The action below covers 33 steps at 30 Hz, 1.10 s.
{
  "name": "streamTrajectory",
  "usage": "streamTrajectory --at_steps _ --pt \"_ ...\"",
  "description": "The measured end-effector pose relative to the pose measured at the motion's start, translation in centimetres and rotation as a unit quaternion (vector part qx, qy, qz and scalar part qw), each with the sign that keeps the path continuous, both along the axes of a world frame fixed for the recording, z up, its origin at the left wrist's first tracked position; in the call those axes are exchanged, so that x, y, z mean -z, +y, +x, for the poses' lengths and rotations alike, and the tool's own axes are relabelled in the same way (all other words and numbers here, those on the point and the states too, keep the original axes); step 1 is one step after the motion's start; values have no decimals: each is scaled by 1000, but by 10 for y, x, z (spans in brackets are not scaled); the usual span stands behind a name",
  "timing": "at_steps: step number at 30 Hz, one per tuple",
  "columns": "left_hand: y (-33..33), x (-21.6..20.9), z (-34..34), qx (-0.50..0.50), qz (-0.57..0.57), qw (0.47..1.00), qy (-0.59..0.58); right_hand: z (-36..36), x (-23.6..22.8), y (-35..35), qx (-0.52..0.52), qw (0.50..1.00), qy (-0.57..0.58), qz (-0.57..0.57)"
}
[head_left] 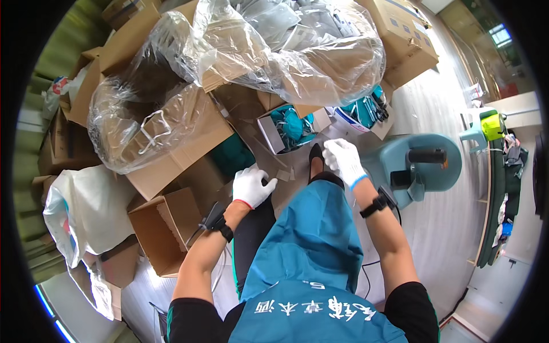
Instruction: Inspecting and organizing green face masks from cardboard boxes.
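Both hands wear white knitted gloves. My left hand (251,187) hovers over my left thigh, loosely bent, with a gap between thumb and fingers and nothing seen in it. My right hand (343,162) is beside my right knee, with its fingers loosely apart and no held thing visible. Just beyond the hands stands a small open carton (275,137) with teal packets (293,123) in it. To its right is another small box (350,121), filled with teal and white pieces (363,108). Dark teal material (231,154) lies beyond my left hand, partly hidden by a large carton.
Plastic-lined large cartons (177,140) stand at the far left, one heaped with clear and grey pieces (309,23). An open brown carton (166,228) and a white sack (94,211) are at left. On the right is a blue-green stool (380,160) bearing a black cylinder (426,155).
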State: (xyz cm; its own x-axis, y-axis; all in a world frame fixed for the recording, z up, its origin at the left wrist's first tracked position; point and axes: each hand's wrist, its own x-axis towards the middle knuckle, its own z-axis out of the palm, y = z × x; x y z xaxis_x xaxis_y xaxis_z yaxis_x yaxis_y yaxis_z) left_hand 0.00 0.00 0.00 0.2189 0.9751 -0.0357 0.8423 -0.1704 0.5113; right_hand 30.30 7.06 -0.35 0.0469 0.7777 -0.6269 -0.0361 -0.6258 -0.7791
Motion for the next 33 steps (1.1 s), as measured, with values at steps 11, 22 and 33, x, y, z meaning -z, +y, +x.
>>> streamTrajectory --at_steps 11,22,33 --pt "35 19 -19 -92 -66 989 -96 -24 236 131 -334 866 -361 94" --pt "50 22 -41 -144 -63 979 -130 -54 314 214 -441 721 -530 67" --pt "41 16 -32 -145 -59 981 -114 -48 258 155 -358 679 -609 198"
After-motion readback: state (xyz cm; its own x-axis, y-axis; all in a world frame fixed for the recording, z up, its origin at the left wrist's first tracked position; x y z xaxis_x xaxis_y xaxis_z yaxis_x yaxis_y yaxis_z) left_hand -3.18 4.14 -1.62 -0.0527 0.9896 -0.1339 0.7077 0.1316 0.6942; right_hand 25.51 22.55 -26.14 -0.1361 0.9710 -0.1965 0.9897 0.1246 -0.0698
